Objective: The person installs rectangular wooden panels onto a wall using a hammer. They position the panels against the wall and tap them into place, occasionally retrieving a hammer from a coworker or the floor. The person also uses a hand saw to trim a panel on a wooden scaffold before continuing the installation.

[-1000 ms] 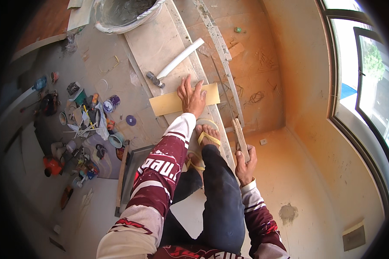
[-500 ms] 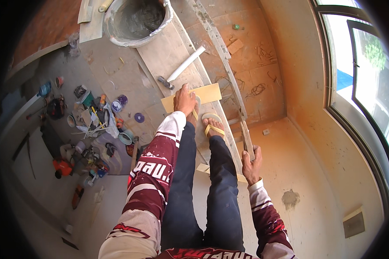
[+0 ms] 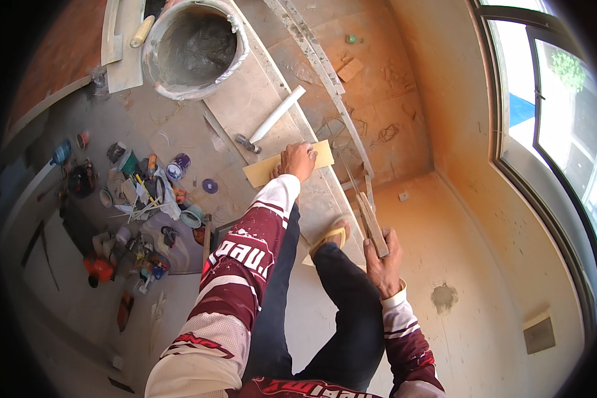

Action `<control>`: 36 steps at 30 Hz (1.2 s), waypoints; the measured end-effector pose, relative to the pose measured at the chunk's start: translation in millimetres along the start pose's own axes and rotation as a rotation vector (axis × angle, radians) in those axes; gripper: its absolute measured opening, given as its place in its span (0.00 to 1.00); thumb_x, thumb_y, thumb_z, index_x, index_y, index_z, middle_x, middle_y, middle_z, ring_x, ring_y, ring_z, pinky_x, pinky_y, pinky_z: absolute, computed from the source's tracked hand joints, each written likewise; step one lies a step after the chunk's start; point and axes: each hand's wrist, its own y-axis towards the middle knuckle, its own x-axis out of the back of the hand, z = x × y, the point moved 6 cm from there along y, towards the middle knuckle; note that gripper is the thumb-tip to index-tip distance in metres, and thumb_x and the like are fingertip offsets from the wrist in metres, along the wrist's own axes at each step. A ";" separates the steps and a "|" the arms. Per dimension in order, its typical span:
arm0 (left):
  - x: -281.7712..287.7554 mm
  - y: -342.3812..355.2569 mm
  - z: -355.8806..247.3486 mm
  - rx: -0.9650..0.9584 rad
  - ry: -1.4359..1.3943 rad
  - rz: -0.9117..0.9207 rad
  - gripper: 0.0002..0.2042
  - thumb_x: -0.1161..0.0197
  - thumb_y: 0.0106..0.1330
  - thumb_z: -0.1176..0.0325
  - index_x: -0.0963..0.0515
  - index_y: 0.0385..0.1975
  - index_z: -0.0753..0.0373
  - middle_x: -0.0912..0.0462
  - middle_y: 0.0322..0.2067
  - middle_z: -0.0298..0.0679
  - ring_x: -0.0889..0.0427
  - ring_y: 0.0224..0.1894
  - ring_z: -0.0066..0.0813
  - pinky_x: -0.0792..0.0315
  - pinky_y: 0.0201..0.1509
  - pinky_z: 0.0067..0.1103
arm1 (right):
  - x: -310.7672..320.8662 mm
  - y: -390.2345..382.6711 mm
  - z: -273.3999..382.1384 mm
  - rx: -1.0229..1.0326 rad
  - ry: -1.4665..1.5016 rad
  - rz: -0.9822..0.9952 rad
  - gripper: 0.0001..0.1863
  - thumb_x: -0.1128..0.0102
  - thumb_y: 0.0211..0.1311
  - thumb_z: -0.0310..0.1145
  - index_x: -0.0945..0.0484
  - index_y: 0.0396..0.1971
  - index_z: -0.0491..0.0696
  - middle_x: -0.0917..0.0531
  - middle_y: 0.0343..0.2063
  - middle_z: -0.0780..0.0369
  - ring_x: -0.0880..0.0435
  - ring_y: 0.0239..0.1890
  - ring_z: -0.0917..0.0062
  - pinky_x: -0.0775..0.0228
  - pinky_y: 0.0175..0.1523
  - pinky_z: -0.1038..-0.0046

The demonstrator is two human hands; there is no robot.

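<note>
My left hand (image 3: 298, 161) is closed on a pale yellow rectangular board (image 3: 266, 170), which lies crosswise over the plank in front of my feet. Any handle on it is covered by the hand. To the right, beyond the plank's edge, my right hand (image 3: 385, 264) grips a wooden-handled tool (image 3: 373, 227). A thin strip runs forward from that tool; seen edge-on, its kind cannot be told. Just past the yellow board lies a hammer (image 3: 275, 119) with a dark head and a white handle.
I stand on a raised plank (image 3: 235, 109) in flip-flops (image 3: 335, 232). A bucket of wet grey mortar (image 3: 196, 50) sits at its far end. Cluttered tools and tubs (image 3: 152, 192) cover the floor at left. A wall with an open window (image 3: 570, 132) stands at right.
My left hand has shifted slightly right along the yellow board. My right hand and its tool have tilted and moved a little nearer. My right foot has drawn back; the view has shifted.
</note>
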 end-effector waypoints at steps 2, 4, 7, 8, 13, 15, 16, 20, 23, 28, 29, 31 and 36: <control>-7.3 5.7 -1.5 -0.021 0.038 -0.003 0.10 0.34 0.64 0.64 0.16 0.37 0.64 0.15 0.41 0.50 0.19 0.47 0.52 0.26 0.53 0.39 | -4.0 4.6 10.2 -0.022 0.078 -0.077 0.15 0.34 0.61 0.31 0.25 0.42 0.38 0.18 0.27 0.54 0.19 0.25 0.69 0.29 0.31 0.69; -13.0 17.1 -2.1 -0.133 0.034 -0.091 0.09 0.34 0.63 0.65 0.16 0.36 0.64 0.16 0.38 0.49 0.20 0.45 0.51 0.27 0.51 0.39 | -12.5 8.6 0.2 0.056 0.084 -0.124 0.18 0.35 0.61 0.31 0.24 0.47 0.36 0.16 0.29 0.52 0.16 0.27 0.67 0.27 0.32 0.71; -24.5 34.0 1.2 -0.260 0.014 -0.166 0.08 0.34 0.63 0.66 0.16 0.34 0.64 0.17 0.35 0.48 0.21 0.43 0.50 0.29 0.51 0.38 | -28.2 14.1 -27.0 0.156 0.030 -0.062 0.27 0.36 0.61 0.30 0.27 0.58 0.33 0.14 0.34 0.47 0.11 0.36 0.64 0.21 0.42 0.70; -29.8 37.8 2.4 -0.282 0.016 -0.151 0.08 0.34 0.63 0.66 0.16 0.34 0.65 0.18 0.34 0.48 0.22 0.43 0.49 0.30 0.51 0.38 | -32.6 14.1 -37.5 0.160 0.047 -0.070 0.26 0.36 0.61 0.29 0.26 0.58 0.33 0.14 0.34 0.47 0.11 0.36 0.64 0.21 0.43 0.70; -48.7 42.0 9.8 -0.356 0.007 -0.279 0.09 0.35 0.65 0.65 0.16 0.31 0.64 0.20 0.30 0.45 0.26 0.40 0.47 0.33 0.48 0.37 | -49.8 5.7 -84.1 0.125 0.132 -0.070 0.27 0.36 0.60 0.29 0.26 0.57 0.31 0.14 0.38 0.45 0.11 0.40 0.61 0.22 0.48 0.68; -50.4 42.9 9.3 -0.336 0.031 -0.302 0.08 0.35 0.64 0.65 0.17 0.28 0.63 0.20 0.30 0.44 0.26 0.40 0.47 0.33 0.48 0.37 | -53.9 5.2 -92.4 0.224 0.102 -0.131 0.25 0.39 0.62 0.30 0.25 0.57 0.31 0.14 0.31 0.50 0.13 0.33 0.67 0.23 0.43 0.71; -55.5 42.1 12.6 -0.317 0.042 -0.300 0.08 0.34 0.64 0.65 0.18 0.27 0.63 0.20 0.30 0.44 0.25 0.40 0.46 0.33 0.48 0.37 | -57.1 3.6 -98.0 0.232 0.110 -0.142 0.25 0.39 0.62 0.30 0.25 0.57 0.31 0.14 0.32 0.49 0.13 0.34 0.67 0.23 0.43 0.70; -63.9 44.8 20.7 -0.338 0.016 -0.334 0.09 0.34 0.63 0.65 0.18 0.26 0.64 0.20 0.29 0.44 0.25 0.39 0.48 0.32 0.47 0.39 | -68.5 -1.0 -111.7 0.267 0.143 -0.170 0.25 0.38 0.61 0.30 0.25 0.56 0.32 0.13 0.37 0.47 0.12 0.36 0.66 0.22 0.46 0.70; -63.6 46.7 21.8 -0.320 0.038 -0.300 0.10 0.35 0.63 0.64 0.17 0.27 0.64 0.19 0.31 0.46 0.24 0.40 0.49 0.31 0.48 0.39 | -77.2 -2.0 -116.3 0.284 0.171 -0.175 0.25 0.36 0.60 0.29 0.24 0.56 0.33 0.13 0.36 0.47 0.11 0.36 0.64 0.22 0.45 0.70; -57.7 49.7 20.4 -0.303 0.009 -0.274 0.10 0.35 0.63 0.64 0.16 0.28 0.64 0.17 0.35 0.48 0.23 0.43 0.51 0.30 0.50 0.39 | -88.8 0.0 -122.4 0.373 0.175 -0.234 0.26 0.32 0.56 0.30 0.23 0.55 0.35 0.14 0.35 0.45 0.11 0.35 0.60 0.21 0.44 0.69; -58.5 50.0 21.7 -0.302 -0.006 -0.278 0.10 0.35 0.63 0.64 0.16 0.28 0.64 0.17 0.35 0.49 0.23 0.43 0.52 0.30 0.50 0.39 | -89.1 -0.7 -122.0 0.389 0.168 -0.240 0.27 0.32 0.56 0.30 0.23 0.55 0.35 0.14 0.36 0.45 0.11 0.36 0.59 0.21 0.45 0.69; -57.5 50.6 21.0 -0.303 0.008 -0.291 0.09 0.34 0.61 0.65 0.16 0.28 0.66 0.16 0.34 0.50 0.21 0.42 0.53 0.29 0.49 0.40 | -89.5 -1.7 -122.2 0.412 0.154 -0.251 0.27 0.32 0.56 0.29 0.23 0.56 0.35 0.14 0.38 0.45 0.11 0.37 0.58 0.21 0.45 0.68; -53.4 53.9 8.9 -0.217 0.025 -0.169 0.09 0.34 0.60 0.65 0.17 0.28 0.67 0.17 0.32 0.52 0.21 0.41 0.55 0.29 0.48 0.42 | -92.9 2.7 -136.1 0.451 0.154 -0.280 0.27 0.31 0.55 0.30 0.22 0.55 0.36 0.13 0.38 0.46 0.11 0.37 0.58 0.21 0.45 0.69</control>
